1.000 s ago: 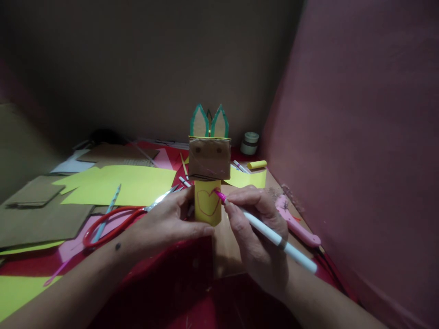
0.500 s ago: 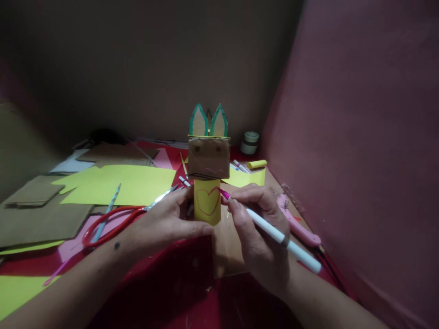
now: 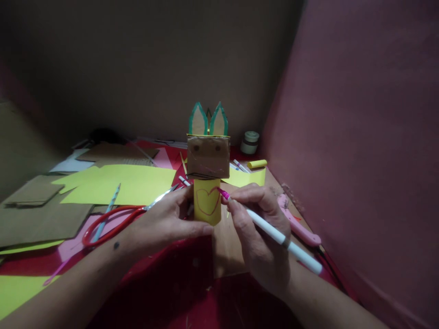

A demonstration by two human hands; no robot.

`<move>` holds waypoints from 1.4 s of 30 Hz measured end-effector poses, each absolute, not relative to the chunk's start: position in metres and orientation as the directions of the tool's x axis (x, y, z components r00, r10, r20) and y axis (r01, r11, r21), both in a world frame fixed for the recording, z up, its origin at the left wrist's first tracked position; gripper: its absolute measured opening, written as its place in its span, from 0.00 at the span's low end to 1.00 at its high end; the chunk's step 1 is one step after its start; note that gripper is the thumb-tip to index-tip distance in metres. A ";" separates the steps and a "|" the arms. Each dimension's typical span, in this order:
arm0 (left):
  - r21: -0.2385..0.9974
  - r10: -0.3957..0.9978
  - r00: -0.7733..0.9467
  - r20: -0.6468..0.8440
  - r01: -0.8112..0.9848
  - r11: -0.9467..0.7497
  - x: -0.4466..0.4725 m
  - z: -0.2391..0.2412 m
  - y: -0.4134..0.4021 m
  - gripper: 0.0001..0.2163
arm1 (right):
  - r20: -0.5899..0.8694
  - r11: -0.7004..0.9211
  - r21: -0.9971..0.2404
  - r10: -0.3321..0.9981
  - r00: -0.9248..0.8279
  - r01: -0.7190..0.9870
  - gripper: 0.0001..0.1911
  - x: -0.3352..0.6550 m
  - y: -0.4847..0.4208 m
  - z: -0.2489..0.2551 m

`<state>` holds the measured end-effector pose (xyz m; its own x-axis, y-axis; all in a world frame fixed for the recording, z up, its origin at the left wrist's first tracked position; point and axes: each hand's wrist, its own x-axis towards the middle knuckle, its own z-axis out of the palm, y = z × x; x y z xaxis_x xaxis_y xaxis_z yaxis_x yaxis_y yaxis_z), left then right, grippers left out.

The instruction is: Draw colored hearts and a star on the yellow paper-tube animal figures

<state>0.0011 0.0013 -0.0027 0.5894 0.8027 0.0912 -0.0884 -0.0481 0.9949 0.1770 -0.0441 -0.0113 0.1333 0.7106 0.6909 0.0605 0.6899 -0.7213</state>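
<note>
Since a second ago your marker tip has slid from the heart's upper right lobe out to the right edge of the yellow tube, and the figure has barely shifted. Your left hand (image 3: pixel 164 221) curls around the lower left side of the paper figure (image 3: pixel 207 183), thumb laid along the front of its base, holding it upright. Your right hand (image 3: pixel 257 228) pinches the pink marker (image 3: pixel 274 235) between thumb and fingers, with its tip at the yellow tube's right edge; whether it touches the paper is not clear.

The figure stands in the middle of the scene: a yellow tube bearing a pink heart (image 3: pixel 207 200), a brown cardboard head above it and two green-edged ears on top.

Left of your left hand lie red-handled scissors (image 3: pixel 113 224), with a yellow sheet (image 3: pixel 120 183) just beyond and cardboard pieces (image 3: pixel 37 214) further left. Right of your right hand rests a pink tool (image 3: pixel 298 226). Far behind the figure sit a small yellow roll (image 3: pixel 257 163) and a small jar (image 3: pixel 249 142).
</note>
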 end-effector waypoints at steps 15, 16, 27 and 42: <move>0.998 0.806 0.590 0.053 -0.069 -0.015 0.000 -0.005 0.002 0.22 | 0.682 0.680 -0.730 0.716 0.150 0.072 0.06 0.178 -0.043 -0.012; 0.997 0.806 0.589 0.052 -0.070 -0.014 0.000 -0.005 0.002 0.22 | 0.684 0.683 -0.727 0.714 0.148 0.070 0.07 0.178 -0.043 -0.012; 0.998 0.806 0.589 0.060 -0.062 -0.029 0.000 -0.002 0.002 0.21 | 0.651 0.658 -0.753 0.740 0.169 0.022 0.06 0.177 -0.044 -0.010; 0.996 0.799 0.596 0.082 -0.087 -0.037 -0.001 -0.004 0.003 0.22 | 0.695 0.693 -0.719 0.712 0.105 0.062 0.06 0.180 -0.045 -0.010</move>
